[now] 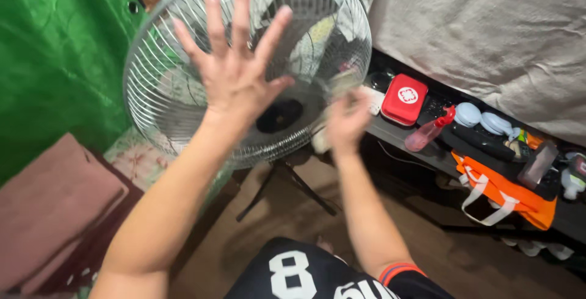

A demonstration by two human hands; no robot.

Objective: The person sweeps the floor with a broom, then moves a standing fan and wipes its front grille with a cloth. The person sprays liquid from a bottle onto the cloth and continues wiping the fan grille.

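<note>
Head view: left hand [235, 70] is splayed flat against the fan grille [183, 91] at upper centre, nearer it; right hand [346, 122], blurred, seems clenched on a pale cloth [323, 137] at its lower right rim.

Green wall [55, 49], brown floor [293, 213], dark shelf [421, 152]

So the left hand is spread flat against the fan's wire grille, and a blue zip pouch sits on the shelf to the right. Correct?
Not quite: the zip pouch is red, not blue, as the head view shows. The left hand is indeed spread flat against the fan's wire grille, and the pouch sits on the shelf to the right.
</note>
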